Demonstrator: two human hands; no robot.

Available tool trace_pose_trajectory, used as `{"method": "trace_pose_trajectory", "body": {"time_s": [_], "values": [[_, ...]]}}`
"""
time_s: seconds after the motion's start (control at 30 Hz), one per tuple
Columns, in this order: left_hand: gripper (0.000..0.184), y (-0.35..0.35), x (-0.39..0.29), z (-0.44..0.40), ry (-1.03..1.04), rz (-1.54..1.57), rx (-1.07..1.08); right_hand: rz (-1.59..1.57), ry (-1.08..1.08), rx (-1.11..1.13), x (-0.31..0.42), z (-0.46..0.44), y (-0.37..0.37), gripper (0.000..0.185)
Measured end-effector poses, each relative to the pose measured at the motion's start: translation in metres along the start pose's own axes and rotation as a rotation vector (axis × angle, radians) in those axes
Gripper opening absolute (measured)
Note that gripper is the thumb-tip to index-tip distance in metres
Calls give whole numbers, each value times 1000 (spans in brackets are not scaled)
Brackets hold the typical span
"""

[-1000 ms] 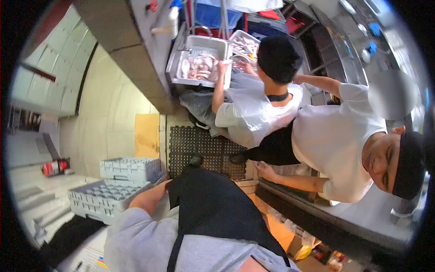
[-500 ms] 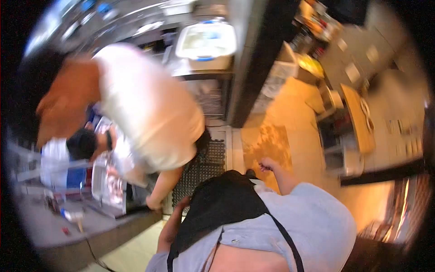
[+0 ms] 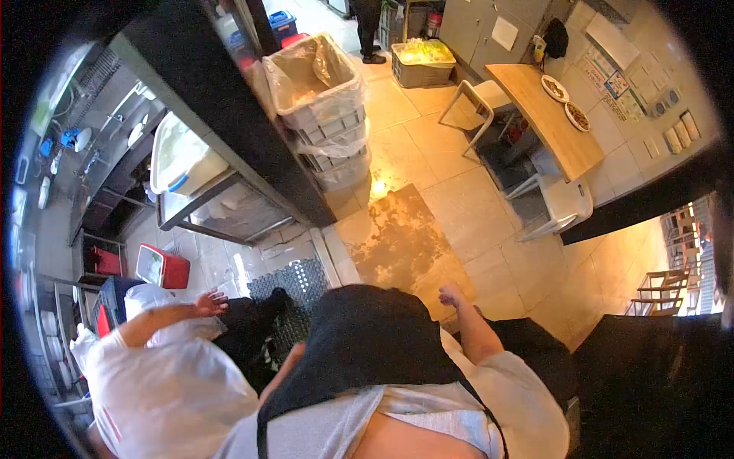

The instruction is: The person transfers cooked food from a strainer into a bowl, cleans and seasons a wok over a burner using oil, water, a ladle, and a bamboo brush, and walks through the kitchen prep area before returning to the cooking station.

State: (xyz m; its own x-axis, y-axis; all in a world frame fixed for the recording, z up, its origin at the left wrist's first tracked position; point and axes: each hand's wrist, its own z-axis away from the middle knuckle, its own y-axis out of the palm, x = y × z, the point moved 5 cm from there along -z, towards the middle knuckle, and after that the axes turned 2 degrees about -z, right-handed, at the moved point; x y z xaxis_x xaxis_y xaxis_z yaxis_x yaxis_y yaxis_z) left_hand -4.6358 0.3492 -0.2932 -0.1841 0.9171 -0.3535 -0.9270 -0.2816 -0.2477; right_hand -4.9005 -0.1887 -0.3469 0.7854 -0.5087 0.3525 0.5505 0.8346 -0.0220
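R hand (image 3: 453, 294): fingers curled, grip narrow, no item visible in it; nearest item, stained brown floor sheet (image 3: 399, 241), below it. L hand: mostly hidden behind blk apron (image 3: 367, 336), grip can't tell. Co-worker's hand (image 3: 212, 304): palm spread, nr rubber mat (image 3: 294, 279). Ahead, well apart: lined bin stack (image 3: 325, 126); wood counter (image 3: 543, 122) w/ 2 dishes (image 3: 567, 111). Step: prob. standing/walking, no handling seen. Next move calls for: careful footing; R fingers opened if lifting anything.
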Motion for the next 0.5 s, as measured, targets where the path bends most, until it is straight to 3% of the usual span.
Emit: {"method": "trace_pose_trajectory", "body": {"time_s": [0.07, 0.1, 0.17, 0.3, 0.4, 0.47, 0.5], "values": [[25, -10, -40, -17, -3, 40, -3, -217, -244, 100, 49, -1, -7, 13], [24, -19, -60, -27, -6, 66, -8, -217, -248, 103, 80, 9, -4, 13], [22, -42, -102, -48, -28, 149, -13, -139, -379, -138, 151, 47, -7, 14], [18, -97, -192, -115, -23, 294, -31, -58, -482, -95, 258, 35, -39, 17], [17, -122, -270, -206, 335, -104, -4, 56, -500, -127, 303, -4, -85, 22], [17, -123, -334, -241, 582, -602, 1, -94, -545, -154, 302, -46, -123, 24], [19, -128, -393, -252, 577, -752, -41, 133, -551, -241, 306, -53, -147, 23]]}}
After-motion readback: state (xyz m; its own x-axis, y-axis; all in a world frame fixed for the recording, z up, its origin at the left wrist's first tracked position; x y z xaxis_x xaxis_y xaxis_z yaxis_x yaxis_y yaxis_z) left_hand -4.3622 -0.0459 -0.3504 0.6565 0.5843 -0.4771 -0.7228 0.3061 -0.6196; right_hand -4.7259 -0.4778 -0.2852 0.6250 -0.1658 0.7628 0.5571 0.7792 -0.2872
